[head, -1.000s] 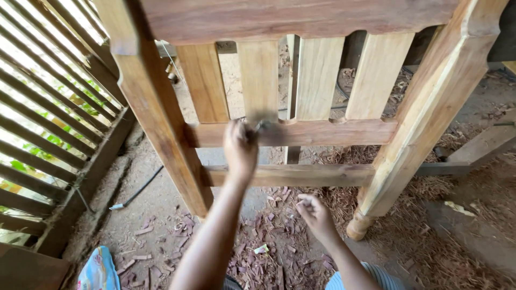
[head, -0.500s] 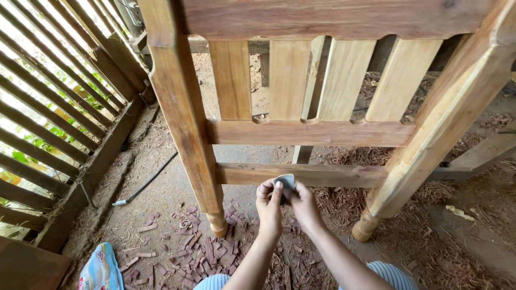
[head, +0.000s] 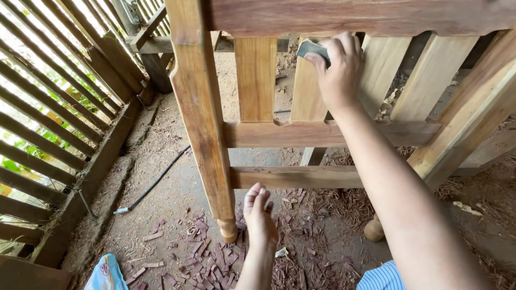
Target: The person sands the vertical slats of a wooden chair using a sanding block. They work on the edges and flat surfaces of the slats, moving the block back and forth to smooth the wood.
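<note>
My right hand (head: 338, 70) presses a small grey piece of sandpaper (head: 313, 49) against the top of a pale vertical slat (head: 307, 91) of a wooden furniture frame (head: 201, 118). My left hand (head: 260, 215) hangs low, empty, fingers together and relaxed, just below the frame's lower rail (head: 293, 176) and beside the turned left leg (head: 228, 228). The frame has a dark top rail (head: 355, 16), several pale slats and two cross rails.
Wood chips and shavings (head: 193, 258) litter the dirt floor. A slatted wooden wall (head: 59, 129) runs along the left. A black cable (head: 156, 182) lies on the ground. A blue patterned cloth (head: 106, 273) sits at the bottom left.
Both hands were together at the lower rail on the sandpaper. My right hand has since risen with it to the top of a slat, and my left hand has let go and dropped.
</note>
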